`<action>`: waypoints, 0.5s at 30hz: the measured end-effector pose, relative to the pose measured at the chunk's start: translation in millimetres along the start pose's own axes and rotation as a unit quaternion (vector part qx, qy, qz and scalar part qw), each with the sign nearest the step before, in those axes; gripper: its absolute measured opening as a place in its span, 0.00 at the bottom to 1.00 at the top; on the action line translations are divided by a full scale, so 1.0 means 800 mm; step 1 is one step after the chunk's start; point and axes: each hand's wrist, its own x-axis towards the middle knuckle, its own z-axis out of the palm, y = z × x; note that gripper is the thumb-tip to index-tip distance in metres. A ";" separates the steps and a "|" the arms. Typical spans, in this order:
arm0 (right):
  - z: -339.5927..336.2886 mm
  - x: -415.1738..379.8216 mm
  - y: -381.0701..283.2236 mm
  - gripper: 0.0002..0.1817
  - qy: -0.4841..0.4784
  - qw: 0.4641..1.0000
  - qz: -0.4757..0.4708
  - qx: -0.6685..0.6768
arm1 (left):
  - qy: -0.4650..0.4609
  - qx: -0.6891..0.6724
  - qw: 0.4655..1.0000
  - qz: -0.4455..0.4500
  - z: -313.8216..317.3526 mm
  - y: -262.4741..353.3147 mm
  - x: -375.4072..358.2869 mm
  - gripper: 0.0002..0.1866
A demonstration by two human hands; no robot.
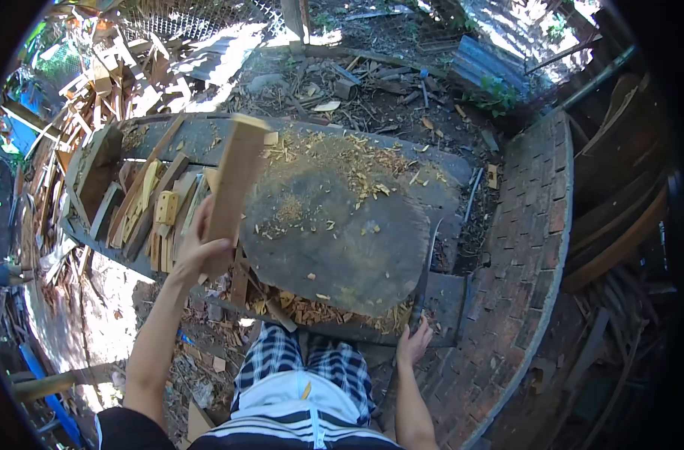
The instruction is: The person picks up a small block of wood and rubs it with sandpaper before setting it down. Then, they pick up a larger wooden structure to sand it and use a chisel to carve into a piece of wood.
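Left of the broad, dark, rounded wooden slab (334, 247), the long, brown, rectangular wooden plank (235, 180) runs near to far, its near end clasped in the closed left hand (197, 244), while the right hand (414, 343), farther from it, curls just off the slab's near right edge, its hold unclear.

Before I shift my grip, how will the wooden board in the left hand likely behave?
The wooden board is probably stiff, since its edges look straight. Its thickness suggests some heft. Most of it extends beyond the left hand, so it may tip if loosened.
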 end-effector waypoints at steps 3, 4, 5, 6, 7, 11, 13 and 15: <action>0.016 -0.010 0.022 0.21 -0.023 0.999 -0.021 -0.033 | 0.099 -0.009 0.994 -0.050 -0.039 0.004 -0.048 0.53; 0.018 -0.009 0.021 0.21 -0.040 0.998 -0.014 -0.041 | 0.109 -0.019 0.991 -0.077 -0.063 -0.012 -0.062 0.48; 0.013 0.000 0.014 0.21 -0.014 0.999 -0.025 -0.036 | 0.155 -0.062 0.983 -0.075 -0.077 -0.030 -0.075 0.45; 0.009 0.009 0.006 0.20 0.014 0.999 -0.037 -0.029 | 0.145 -0.110 0.978 -0.107 -0.119 -0.065 -0.092 0.45; 0.008 0.016 0.003 0.19 0.025 0.998 -0.038 -0.044 | 0.142 -0.115 0.975 -0.128 -0.122 -0.061 -0.101 0.44; 0.023 0.018 0.015 0.19 0.090 0.995 -0.021 -0.025 | 0.202 -0.083 0.970 -0.102 -0.083 -0.065 -0.116 0.46; 0.025 0.009 0.011 0.19 0.081 0.996 -0.005 -0.028 | 0.191 -0.045 0.976 -0.092 -0.048 -0.046 -0.104 0.51; 0.016 0.001 0.006 0.19 0.058 0.997 0.022 -0.037 | 0.158 -0.011 0.980 -0.122 -0.038 -0.033 -0.098 0.54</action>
